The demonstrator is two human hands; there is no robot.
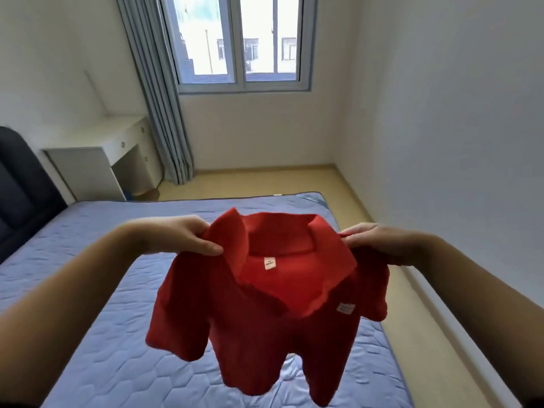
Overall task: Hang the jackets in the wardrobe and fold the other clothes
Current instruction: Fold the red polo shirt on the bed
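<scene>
A red shirt is held up in the air above the bed, its collar opened toward the camera and a white label shown inside the neck. The left hand is curled on the shirt's left shoulder, the cloth pinched between thumb and fingers. The right hand is clamped on the right shoulder in like manner. The short sleeves and hem are left hanging free over the blue quilted mattress. A white counter is seen by the curtain under the window.
</scene>
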